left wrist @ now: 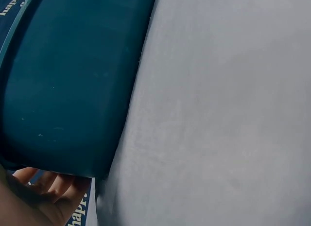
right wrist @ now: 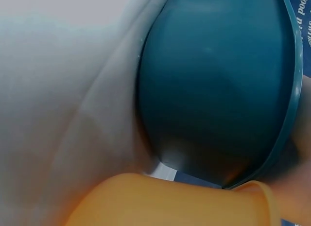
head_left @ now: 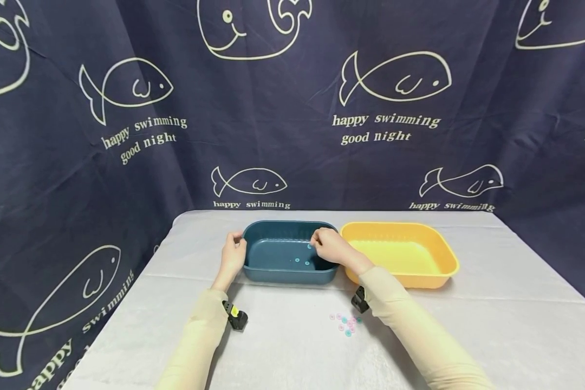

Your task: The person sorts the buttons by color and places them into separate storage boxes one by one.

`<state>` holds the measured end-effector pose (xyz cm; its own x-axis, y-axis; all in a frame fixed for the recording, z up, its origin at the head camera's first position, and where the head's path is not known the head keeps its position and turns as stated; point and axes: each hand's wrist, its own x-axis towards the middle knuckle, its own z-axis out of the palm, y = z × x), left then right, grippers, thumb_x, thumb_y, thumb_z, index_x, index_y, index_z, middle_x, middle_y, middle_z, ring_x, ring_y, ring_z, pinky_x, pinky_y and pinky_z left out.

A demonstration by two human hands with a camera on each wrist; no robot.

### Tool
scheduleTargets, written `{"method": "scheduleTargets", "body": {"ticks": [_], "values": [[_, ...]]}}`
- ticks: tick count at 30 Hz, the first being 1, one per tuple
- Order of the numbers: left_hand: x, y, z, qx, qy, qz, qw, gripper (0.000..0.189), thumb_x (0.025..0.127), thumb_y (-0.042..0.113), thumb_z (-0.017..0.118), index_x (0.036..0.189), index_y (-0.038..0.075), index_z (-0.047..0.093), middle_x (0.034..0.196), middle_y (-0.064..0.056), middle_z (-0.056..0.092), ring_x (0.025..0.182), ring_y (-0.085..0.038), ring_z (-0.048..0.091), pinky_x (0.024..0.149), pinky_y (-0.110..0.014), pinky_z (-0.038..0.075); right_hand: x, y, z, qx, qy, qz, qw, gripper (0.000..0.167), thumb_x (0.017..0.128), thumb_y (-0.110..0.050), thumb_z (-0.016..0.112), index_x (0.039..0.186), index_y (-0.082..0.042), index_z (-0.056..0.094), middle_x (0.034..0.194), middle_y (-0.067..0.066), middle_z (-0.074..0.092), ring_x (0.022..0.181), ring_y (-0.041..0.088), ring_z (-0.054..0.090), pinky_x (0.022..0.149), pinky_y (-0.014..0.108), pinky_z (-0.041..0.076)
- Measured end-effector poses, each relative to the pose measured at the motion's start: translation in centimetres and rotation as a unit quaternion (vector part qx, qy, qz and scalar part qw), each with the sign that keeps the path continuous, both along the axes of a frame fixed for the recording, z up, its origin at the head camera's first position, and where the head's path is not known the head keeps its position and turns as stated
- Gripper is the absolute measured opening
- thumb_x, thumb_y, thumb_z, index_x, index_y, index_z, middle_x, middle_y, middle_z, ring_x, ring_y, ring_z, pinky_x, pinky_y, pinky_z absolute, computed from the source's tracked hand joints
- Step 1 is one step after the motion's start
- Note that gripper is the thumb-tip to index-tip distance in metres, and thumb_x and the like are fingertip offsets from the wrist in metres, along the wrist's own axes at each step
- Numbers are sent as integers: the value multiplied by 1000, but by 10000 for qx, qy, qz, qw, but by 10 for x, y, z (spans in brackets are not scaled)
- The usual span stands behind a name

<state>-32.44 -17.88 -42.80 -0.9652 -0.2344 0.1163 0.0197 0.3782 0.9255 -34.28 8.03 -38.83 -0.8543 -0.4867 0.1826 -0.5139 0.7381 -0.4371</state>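
Note:
My left hand (head_left: 233, 253) holds the left end of a dark blue plastic bin (head_left: 287, 277). In the left wrist view its fingers (left wrist: 53, 184) lie against the bin's end wall. My right hand (head_left: 332, 246) reaches over the bin's right end, fingers curled into a pinch. A small blue button (head_left: 309, 246) shows right at its fingertips. Two more blue buttons, one of them here (head_left: 297, 260), lie on the bin's floor. In the right wrist view the blue bin's outer wall (right wrist: 218, 80) hides most of the hand.
A yellow bin (head_left: 400, 280) stands just right of the blue one, under my right forearm. Several pink and blue buttons (head_left: 349, 323) lie loose on the white tablecloth (head_left: 283, 336) in front. A dark blue fish-print curtain (head_left: 302, 141) hangs behind the table.

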Motion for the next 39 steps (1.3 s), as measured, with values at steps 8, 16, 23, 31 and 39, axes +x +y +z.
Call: {"method": "scheduleTargets", "body": {"ticks": [8,16,23,31,39], "values": [[1,2,0,-16,-16,-27,10000,37,98,14,37,132,0,39,133,-24,43,125,-39,44,101,-48,40,3,3,1,-74,-48,-32,10000,12,93,-7,53,86,0,62,88,8,61,75,16,52,75,32,48],[1,4,0,-28,-13,-32,10000,37,98,14,37,132,0,39,133,-23,44,124,-38,45,100,-49,41,6,7,3,-131,217,104,9996,11,90,-5,54,84,-2,63,84,8,62,69,14,51,67,28,44],[2,3,1,-36,-8,-61,10000,37,98,14,36,132,-1,39,134,-24,43,126,-39,44,102,-49,39,10,10,6,-105,120,128,9998,12,92,-10,57,90,-3,66,85,6,63,66,12,51,63,26,45],[1,1,1,-124,-4,6,9999,38,98,14,37,132,-1,40,132,-25,45,125,-39,43,102,-50,38,16,13,11,-384,334,366,9980,12,90,-14,61,87,-4,67,80,4,61,67,11,53,63,25,46],[1,0,1,-99,-65,-4,9999,38,98,14,36,133,0,39,133,-23,44,125,-38,42,101,-50,38,28,25,15,-719,789,585,9926,8,86,-14,67,83,-6,68,72,0,58,61,8,46,57,21,41]]}}
